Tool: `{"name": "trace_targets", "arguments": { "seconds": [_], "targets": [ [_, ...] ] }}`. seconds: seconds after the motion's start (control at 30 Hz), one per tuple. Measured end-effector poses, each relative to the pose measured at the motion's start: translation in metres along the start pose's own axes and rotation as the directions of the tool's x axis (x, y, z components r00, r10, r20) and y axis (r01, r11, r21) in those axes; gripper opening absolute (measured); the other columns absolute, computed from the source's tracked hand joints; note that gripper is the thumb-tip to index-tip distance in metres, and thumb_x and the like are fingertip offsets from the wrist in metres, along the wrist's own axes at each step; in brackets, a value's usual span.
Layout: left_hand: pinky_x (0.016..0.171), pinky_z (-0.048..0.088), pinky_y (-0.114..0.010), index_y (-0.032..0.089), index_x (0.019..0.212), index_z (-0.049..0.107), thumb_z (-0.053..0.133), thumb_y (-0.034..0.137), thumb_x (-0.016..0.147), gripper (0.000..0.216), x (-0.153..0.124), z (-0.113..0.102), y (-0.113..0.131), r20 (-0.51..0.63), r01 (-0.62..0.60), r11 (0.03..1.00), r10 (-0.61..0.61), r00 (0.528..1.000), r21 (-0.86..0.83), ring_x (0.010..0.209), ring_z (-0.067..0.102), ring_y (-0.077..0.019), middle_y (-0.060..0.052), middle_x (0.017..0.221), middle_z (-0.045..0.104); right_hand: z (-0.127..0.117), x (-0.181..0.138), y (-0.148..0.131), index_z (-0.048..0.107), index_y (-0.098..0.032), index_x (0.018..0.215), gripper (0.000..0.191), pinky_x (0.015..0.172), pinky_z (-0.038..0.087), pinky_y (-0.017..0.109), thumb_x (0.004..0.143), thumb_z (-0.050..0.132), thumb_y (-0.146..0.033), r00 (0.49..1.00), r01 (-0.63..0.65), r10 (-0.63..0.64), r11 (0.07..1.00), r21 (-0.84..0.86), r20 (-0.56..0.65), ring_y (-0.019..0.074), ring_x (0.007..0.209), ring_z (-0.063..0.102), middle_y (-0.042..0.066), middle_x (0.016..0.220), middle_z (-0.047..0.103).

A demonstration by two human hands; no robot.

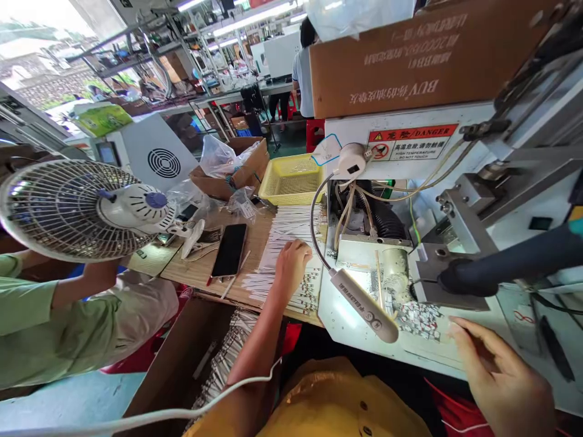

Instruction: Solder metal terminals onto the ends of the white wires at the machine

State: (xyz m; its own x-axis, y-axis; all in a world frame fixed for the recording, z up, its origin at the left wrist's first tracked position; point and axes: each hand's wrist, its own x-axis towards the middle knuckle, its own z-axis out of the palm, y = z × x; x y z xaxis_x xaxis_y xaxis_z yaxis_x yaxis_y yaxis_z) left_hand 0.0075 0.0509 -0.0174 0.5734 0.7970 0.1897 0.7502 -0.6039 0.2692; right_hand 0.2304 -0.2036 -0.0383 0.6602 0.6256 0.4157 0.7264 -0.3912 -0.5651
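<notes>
My left hand (pixel 293 267) is closed with curled fingers over a layer of thin white wires (pixel 262 279) spread on the wooden table. Small metal-like ends of the wires (pixel 310 288) show beside it; what its fingertips hold is hidden. At lower right, the thumb and forefinger of my right hand (pixel 503 370) are pressed together; anything between them is too small to name. Just left of those fingertips lies a pile of small, shiny, pale parts (pixel 421 320) on the machine's work surface. A gooseneck lamp (pixel 364 306) hangs between my hands, near the machine's metal head (pixel 396 273).
A phone (pixel 229 250) and a fan (pixel 86 209) are left of the wires. Behind stand a yellow basket (pixel 291 161) and cardboard box (pixel 255 161). The machine's dark handle (pixel 514 261) juts out at right. A seated person (pixel 82 321) is at left; more wires (pixel 228 346) fill a box below.
</notes>
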Motion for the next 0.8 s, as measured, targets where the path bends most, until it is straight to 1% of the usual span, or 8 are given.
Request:
{"name": "trace_targets", "arguments": {
  "seconds": [0.07,0.13,0.2,0.27,0.43,0.57,0.7,0.8],
  "targets": [
    [0.075,0.045,-0.03,0.02,0.077,0.065,0.061,0.014,0.081,0.009,0.0,0.001,-0.001,0.001,0.001,1.0,-0.001,1.0,-0.007,0.087,0.055,-0.0205,-0.003,0.088,0.064,-0.001,-0.002,-0.001,0.07,-0.021,0.088,0.05,0.071,0.051,0.031,0.079,0.05,-0.066,0.994,-0.085,0.079,0.992,0.089,0.072,0.0248,0.076,0.067,0.005,0.082,0.071],
    [0.076,0.046,-0.03,0.021,0.08,0.066,0.059,0.013,0.081,0.01,-0.001,0.001,-0.002,-0.013,0.008,1.0,-0.009,1.0,-0.017,0.088,0.055,-0.0205,-0.003,0.09,0.064,-0.002,-0.004,-0.003,0.07,-0.024,0.091,0.047,0.074,0.052,0.028,0.074,0.057,-0.065,0.969,-0.21,0.181,0.961,0.18,0.166,0.0228,0.077,0.067,0.001,0.083,0.071],
    [0.078,0.046,-0.031,0.021,0.084,0.067,0.06,0.013,0.081,0.011,-0.002,0.001,-0.002,-0.027,0.019,1.0,-0.019,0.999,-0.019,0.09,0.056,-0.021,-0.003,0.095,0.064,-0.002,-0.006,-0.005,0.07,-0.024,0.094,0.044,0.076,0.051,0.027,0.073,0.059,-0.061,0.932,-0.322,0.267,0.92,0.223,0.243,0.0212,0.076,0.067,0.001,0.083,0.071],
    [0.078,0.046,-0.032,0.021,0.084,0.067,0.061,0.015,0.081,0.009,-0.003,0.001,-0.002,-0.022,0.029,0.999,-0.029,0.999,-0.019,0.091,0.056,-0.0217,-0.004,0.096,0.064,-0.002,-0.007,-0.008,0.07,-0.023,0.094,0.042,0.076,0.051,0.026,0.075,0.059,-0.058,0.907,-0.378,0.307,0.896,0.232,0.288,0.0197,0.073,0.066,0.001,0.083,0.071],
    [0.076,0.045,-0.03,0.019,0.079,0.062,0.059,0.015,0.082,0.005,-0.003,-0.001,-0.007,-0.011,0.031,0.99,-0.033,0.999,-0.138,0.087,0.057,-0.02,-0.004,0.09,0.062,-0.005,-0.004,-0.011,0.069,-0.022,0.084,0.034,0.064,0.051,0.021,0.074,0.06,-0.054,0.894,-0.383,0.299,0.896,0.225,0.333,0.0164,0.063,0.062,0.001,0.073,0.068],
    [0.071,0.044,-0.026,0.019,0.083,0.059,0.052,0.016,0.086,0.008,-0.003,-0.004,-0.017,-0.067,0.029,0.963,-0.048,0.997,-0.267,0.078,0.058,-0.0161,-0.002,0.082,0.063,-0.005,-0.003,-0.012,0.065,-0.022,0.081,0.031,0.06,0.05,0.02,0.075,0.06,-0.052,0.895,-0.376,0.282,0.894,0.243,0.345,0.0148,0.059,0.059,0.0,0.071,0.066],
    [0.07,0.044,-0.025,0.018,0.086,0.059,0.049,0.016,0.087,0.011,-0.001,-0.006,-0.022,-0.164,0.005,0.956,-0.056,0.985,-0.295,0.075,0.059,-0.0154,-0.002,0.081,0.064,-0.003,-0.003,-0.012,0.064,-0.023,0.081,0.029,0.063,0.048,0.018,0.077,0.059,-0.05,0.892,-0.375,0.27,0.889,0.261,0.363,0.0131,0.061,0.058,0.0,0.072,0.066],
    [0.07,0.045,-0.024,0.017,0.093,0.062,0.046,0.013,0.088,0.017,-0.002,-0.009,-0.023,-0.191,-0.067,0.959,0.014,0.982,-0.275,0.079,0.06,-0.015,-0.004,0.088,0.064,-0.001,-0.004,-0.009,0.064,-0.023,0.081,0.029,0.063,0.048,0.017,0.078,0.058,-0.051,0.889,-0.38,0.269,0.886,0.266,0.371,0.0127,0.061,0.058,-0.001,0.072,0.065]
  ]
}}
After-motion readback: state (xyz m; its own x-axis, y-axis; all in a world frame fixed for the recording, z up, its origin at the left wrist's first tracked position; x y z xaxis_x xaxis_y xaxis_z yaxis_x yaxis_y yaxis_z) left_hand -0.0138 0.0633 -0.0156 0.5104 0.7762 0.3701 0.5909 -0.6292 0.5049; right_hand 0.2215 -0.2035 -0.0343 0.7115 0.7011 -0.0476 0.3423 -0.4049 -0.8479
